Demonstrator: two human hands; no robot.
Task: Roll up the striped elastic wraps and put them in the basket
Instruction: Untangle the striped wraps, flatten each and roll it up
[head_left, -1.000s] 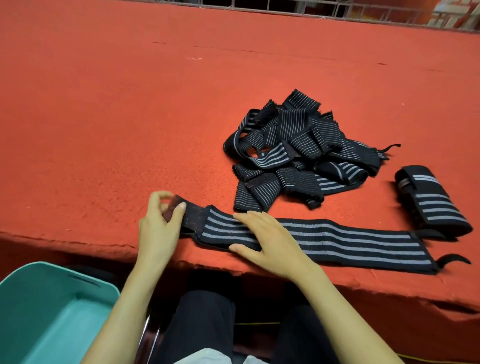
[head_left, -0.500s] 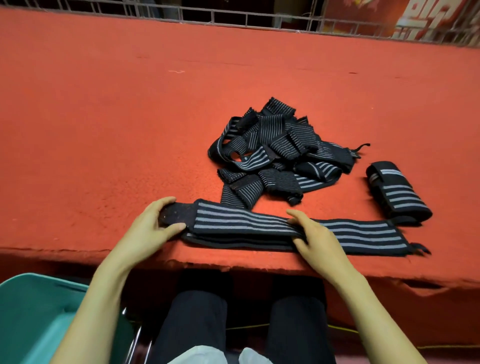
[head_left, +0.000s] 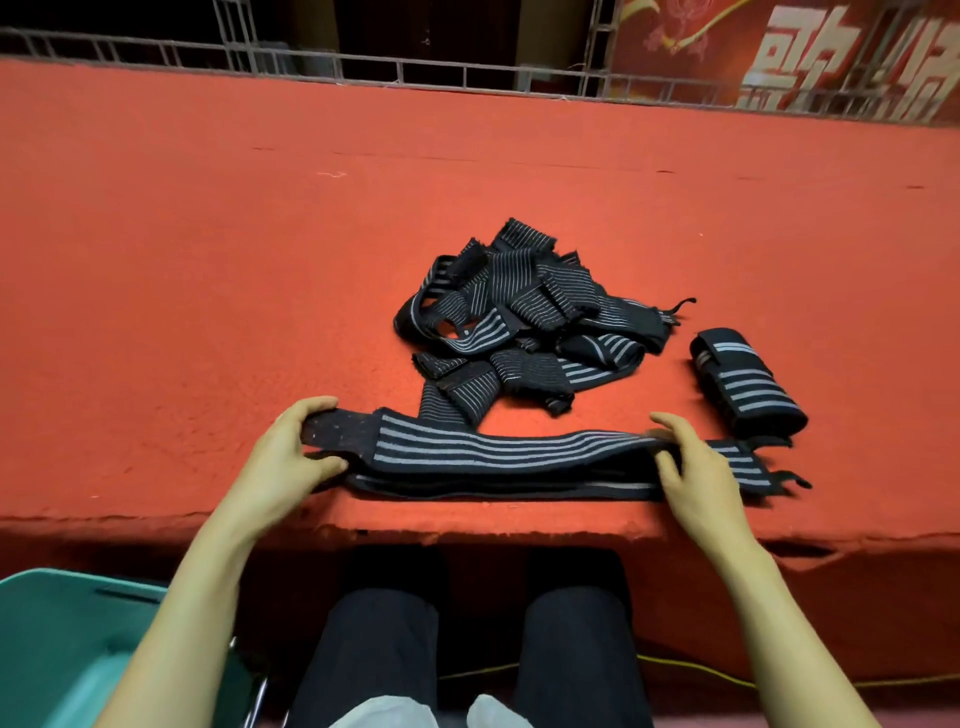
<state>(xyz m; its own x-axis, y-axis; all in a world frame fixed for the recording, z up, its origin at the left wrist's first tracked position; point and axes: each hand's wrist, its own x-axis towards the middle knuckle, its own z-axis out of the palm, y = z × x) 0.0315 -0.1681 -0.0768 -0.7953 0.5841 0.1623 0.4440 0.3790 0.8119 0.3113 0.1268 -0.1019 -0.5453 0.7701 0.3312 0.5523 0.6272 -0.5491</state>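
A long black wrap with grey stripes (head_left: 498, 457) lies flat along the near edge of the red table. My left hand (head_left: 288, 457) grips its plain black left end, thumb under and fingers over. My right hand (head_left: 696, 467) rests on the wrap near its right end, fingers spread and pressing it down. A tangled pile of more striped wraps (head_left: 524, 322) sits just behind. One rolled-up wrap (head_left: 748, 387) lies to the right of the pile. The teal basket (head_left: 57, 618) stands below the table at lower left.
The red felt-covered table (head_left: 208, 260) stretches far to the left and back. A metal railing (head_left: 363, 67) runs along its far edge, with a red banner behind at the right. My dark-trousered knees are under the table's near edge.
My right hand has slid rightward along the wrap, from near its left end to near its right end, smoothing it flat. My left hand keeps hold of the left end.
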